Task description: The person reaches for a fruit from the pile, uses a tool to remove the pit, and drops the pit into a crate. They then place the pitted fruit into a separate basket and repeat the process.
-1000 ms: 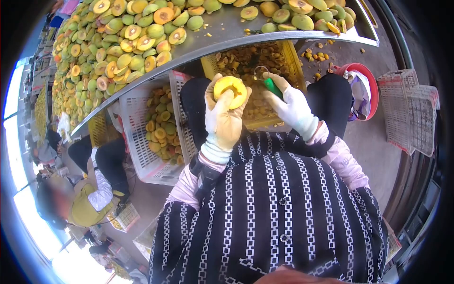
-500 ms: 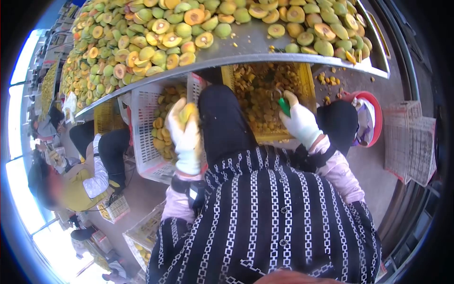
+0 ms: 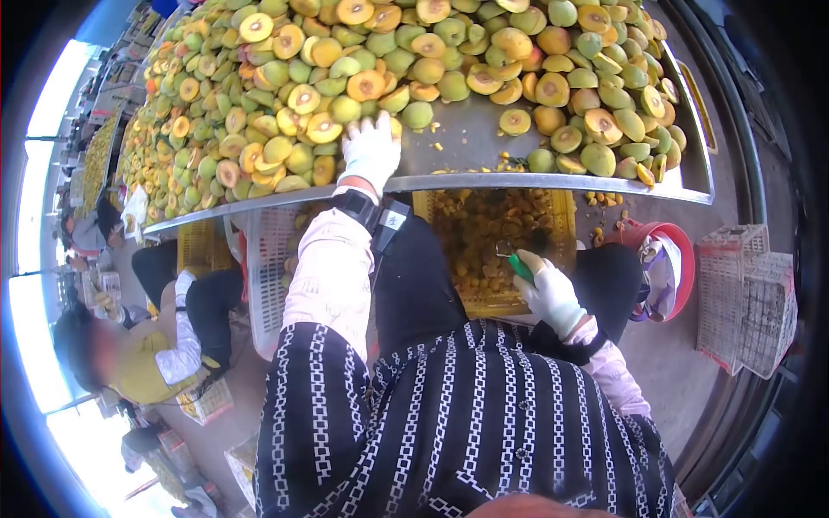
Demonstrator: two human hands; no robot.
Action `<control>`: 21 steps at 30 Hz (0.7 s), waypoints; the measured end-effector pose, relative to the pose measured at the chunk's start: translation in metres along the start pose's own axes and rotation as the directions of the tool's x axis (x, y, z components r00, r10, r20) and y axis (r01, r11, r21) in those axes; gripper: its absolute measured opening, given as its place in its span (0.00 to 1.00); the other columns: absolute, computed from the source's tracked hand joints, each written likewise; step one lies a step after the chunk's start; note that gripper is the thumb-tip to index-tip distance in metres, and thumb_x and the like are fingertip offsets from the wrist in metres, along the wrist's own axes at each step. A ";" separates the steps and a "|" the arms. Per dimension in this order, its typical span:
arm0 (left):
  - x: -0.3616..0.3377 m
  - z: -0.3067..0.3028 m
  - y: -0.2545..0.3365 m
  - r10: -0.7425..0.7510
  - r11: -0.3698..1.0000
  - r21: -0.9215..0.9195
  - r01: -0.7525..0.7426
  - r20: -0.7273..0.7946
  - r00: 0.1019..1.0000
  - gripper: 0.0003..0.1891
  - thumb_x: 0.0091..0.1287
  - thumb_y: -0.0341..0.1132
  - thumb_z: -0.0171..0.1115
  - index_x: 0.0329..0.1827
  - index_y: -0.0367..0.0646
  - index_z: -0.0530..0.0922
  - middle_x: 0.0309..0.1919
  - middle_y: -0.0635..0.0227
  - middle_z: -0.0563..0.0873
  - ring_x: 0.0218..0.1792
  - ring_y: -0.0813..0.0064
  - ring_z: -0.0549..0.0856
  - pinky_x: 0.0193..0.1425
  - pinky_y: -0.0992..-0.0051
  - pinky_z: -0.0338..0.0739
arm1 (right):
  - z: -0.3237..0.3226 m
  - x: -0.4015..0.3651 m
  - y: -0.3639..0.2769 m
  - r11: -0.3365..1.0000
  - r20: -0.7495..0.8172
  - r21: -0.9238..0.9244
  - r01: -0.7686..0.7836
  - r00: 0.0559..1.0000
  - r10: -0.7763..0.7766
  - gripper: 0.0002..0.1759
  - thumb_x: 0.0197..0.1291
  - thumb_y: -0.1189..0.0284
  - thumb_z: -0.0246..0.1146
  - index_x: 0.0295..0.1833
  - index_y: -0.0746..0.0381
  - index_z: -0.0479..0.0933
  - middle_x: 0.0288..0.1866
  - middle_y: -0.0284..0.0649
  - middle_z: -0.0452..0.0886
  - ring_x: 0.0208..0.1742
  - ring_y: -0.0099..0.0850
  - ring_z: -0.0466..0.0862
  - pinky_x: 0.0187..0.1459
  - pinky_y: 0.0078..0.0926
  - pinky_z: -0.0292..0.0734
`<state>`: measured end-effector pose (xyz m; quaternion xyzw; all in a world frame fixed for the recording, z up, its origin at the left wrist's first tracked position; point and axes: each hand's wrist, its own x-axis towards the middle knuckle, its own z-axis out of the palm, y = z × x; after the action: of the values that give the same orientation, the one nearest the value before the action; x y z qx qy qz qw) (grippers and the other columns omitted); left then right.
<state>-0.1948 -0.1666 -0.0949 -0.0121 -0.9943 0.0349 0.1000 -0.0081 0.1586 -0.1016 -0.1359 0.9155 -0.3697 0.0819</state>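
Halved fruit (image 3: 324,128), green outside and orange inside, lies heaped on a metal table (image 3: 449,142). My left hand (image 3: 371,154), in a white glove, reaches over the table's front edge onto the heap. Its fingers touch fruit at the near side, and whether they grip a piece is hidden. Lower right, my right hand (image 3: 551,293), also gloved, is closed around a green-handled tool (image 3: 522,268) with a small metal loop at its tip. The tool hangs over a yellow crate (image 3: 566,224) of fruit pieces between my knees.
A white crate (image 3: 268,281) stands under the table on the left. At the right are a red bucket (image 3: 684,269) with cloth or bags and stacked white crates (image 3: 744,302). A co-worker (image 3: 160,345) sits at the left. Small fruit bits lie on the floor.
My left hand has moved from above the white crate, where it held a yellow fruit piece, up to the heap. The view has shifted, showing more of the table. My right hand still holds the tool.
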 end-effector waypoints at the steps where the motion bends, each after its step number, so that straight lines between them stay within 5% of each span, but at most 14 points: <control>1: 0.003 0.000 0.009 -0.021 1.000 0.006 0.021 0.095 0.995 0.31 0.60 0.43 0.62 0.68 0.53 0.66 0.59 0.53 0.73 0.56 0.46 0.76 0.60 0.57 0.72 | -0.008 -0.002 -0.001 1.000 -0.006 -0.003 -0.013 1.000 0.013 0.23 0.58 0.67 0.63 0.60 0.57 0.73 0.41 0.50 0.82 0.41 0.50 0.82 0.41 0.39 0.78; 3: 0.003 -0.007 0.019 -0.034 0.999 0.017 0.032 0.193 0.981 0.34 0.58 0.42 0.65 0.69 0.54 0.65 0.57 0.52 0.73 0.54 0.45 0.76 0.59 0.57 0.73 | -0.018 -0.006 -0.004 0.997 0.023 -0.019 -0.068 0.997 0.069 0.23 0.59 0.67 0.63 0.61 0.57 0.73 0.40 0.50 0.81 0.40 0.50 0.82 0.41 0.38 0.78; 5: -0.002 -0.021 0.021 -0.106 0.962 -0.229 0.148 0.183 0.977 0.37 0.53 0.37 0.69 0.69 0.54 0.66 0.53 0.49 0.73 0.53 0.49 0.77 0.56 0.56 0.75 | -0.016 -0.007 -0.003 0.999 -0.005 0.006 -0.049 0.999 0.049 0.24 0.59 0.67 0.63 0.62 0.58 0.72 0.42 0.51 0.82 0.41 0.49 0.83 0.42 0.37 0.78; 6: -0.005 -0.022 0.020 -0.138 0.950 -0.259 0.173 0.150 0.979 0.39 0.51 0.35 0.73 0.68 0.51 0.67 0.50 0.55 0.76 0.51 0.60 0.79 0.52 0.64 0.76 | -0.016 -0.005 -0.008 0.993 0.025 0.066 -0.100 0.995 0.099 0.25 0.60 0.67 0.62 0.63 0.59 0.71 0.43 0.51 0.82 0.41 0.50 0.82 0.41 0.37 0.78; 7: -0.009 -0.024 0.017 -0.145 0.950 -0.255 0.179 0.147 0.978 0.39 0.51 0.35 0.73 0.68 0.51 0.67 0.50 0.55 0.76 0.51 0.60 0.79 0.52 0.64 0.76 | -0.016 -0.002 -0.014 0.981 0.061 0.123 -0.149 0.988 0.143 0.25 0.60 0.67 0.62 0.63 0.59 0.71 0.43 0.52 0.82 0.41 0.51 0.82 0.41 0.37 0.78; 8: -0.014 -0.026 0.015 -0.173 0.620 -0.713 0.328 0.283 0.943 0.37 0.53 0.36 0.72 0.68 0.50 0.67 0.48 0.61 0.77 0.49 0.68 0.80 0.50 0.71 0.76 | -0.017 0.000 -0.020 0.971 0.114 0.154 -0.181 0.980 0.165 0.26 0.61 0.68 0.62 0.64 0.59 0.69 0.42 0.51 0.83 0.38 0.50 0.84 0.40 0.36 0.78; 9: -0.021 -0.028 0.013 -0.115 0.077 -0.906 0.416 0.406 0.907 0.35 0.56 0.37 0.71 0.68 0.48 0.67 0.45 0.67 0.78 0.46 0.76 0.80 0.47 0.77 0.76 | -0.016 0.001 -0.024 0.972 0.117 0.158 -0.176 0.980 0.158 0.26 0.61 0.68 0.62 0.64 0.59 0.69 0.42 0.51 0.83 0.38 0.50 0.84 0.40 0.36 0.78; 10: -0.037 -0.062 0.025 -0.085 -0.148 -0.910 0.388 0.403 0.911 0.27 0.61 0.37 0.68 0.63 0.45 0.69 0.41 0.77 0.79 0.42 0.87 0.79 0.43 0.86 0.72 | -0.015 0.001 -0.027 0.952 0.095 0.293 -0.088 0.993 0.062 0.25 0.62 0.69 0.61 0.65 0.59 0.68 0.39 0.47 0.83 0.34 0.44 0.83 0.37 0.33 0.77; 11: -0.053 -0.079 0.034 -0.087 -0.146 -0.910 0.389 0.403 0.911 0.27 0.61 0.37 0.68 0.63 0.45 0.69 0.41 0.77 0.79 0.42 0.87 0.79 0.43 0.86 0.72 | -0.015 0.001 -0.031 0.908 0.060 0.420 0.000 0.998 -0.028 0.25 0.64 0.69 0.61 0.65 0.59 0.68 0.35 0.42 0.83 0.29 0.38 0.83 0.35 0.30 0.77; 13: -0.081 -0.097 0.053 -0.033 -0.403 -0.844 0.355 0.401 0.916 0.21 0.63 0.36 0.66 0.57 0.47 0.71 0.42 0.78 0.79 0.42 0.88 0.79 0.40 0.87 0.71 | -0.024 0.002 -0.052 0.598 0.226 0.778 -0.193 0.974 0.020 0.24 0.67 0.69 0.58 0.67 0.60 0.65 0.32 0.33 0.77 0.28 0.18 0.76 0.31 0.17 0.72; 17: -0.130 -0.109 0.107 -0.043 -0.440 -0.862 0.252 0.301 0.953 0.24 0.62 0.32 0.65 0.61 0.44 0.69 0.46 0.73 0.78 0.44 0.81 0.79 0.44 0.82 0.75 | -0.038 0.010 -0.094 0.321 0.242 0.909 -0.267 0.963 0.117 0.28 0.68 0.67 0.57 0.68 0.65 0.60 0.37 0.37 0.77 0.28 0.21 0.76 0.32 0.17 0.75; 18: -0.139 -0.110 0.124 -0.027 -0.527 -0.819 0.227 0.283 0.959 0.26 0.63 0.32 0.65 0.63 0.43 0.67 0.46 0.69 0.79 0.44 0.78 0.79 0.46 0.81 0.76 | -0.039 0.010 -0.095 0.337 0.210 0.913 -0.229 0.973 0.092 0.27 0.67 0.67 0.58 0.67 0.65 0.62 0.38 0.37 0.78 0.28 0.21 0.77 0.32 0.18 0.75; 21: -0.158 -0.113 0.135 0.256 -0.628 -0.630 0.457 0.387 0.886 0.20 0.68 0.35 0.60 0.61 0.40 0.69 0.47 0.63 0.79 0.43 0.70 0.81 0.46 0.70 0.79 | -0.049 0.005 -0.096 0.322 0.148 0.930 -0.176 0.983 0.109 0.26 0.67 0.66 0.59 0.66 0.65 0.63 0.40 0.36 0.78 0.28 0.20 0.76 0.31 0.17 0.75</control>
<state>-0.0148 -0.0291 -0.0250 0.0433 -0.4329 -0.8848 -0.1667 -0.0074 0.1229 0.0002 0.0062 0.5406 -0.8162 0.2039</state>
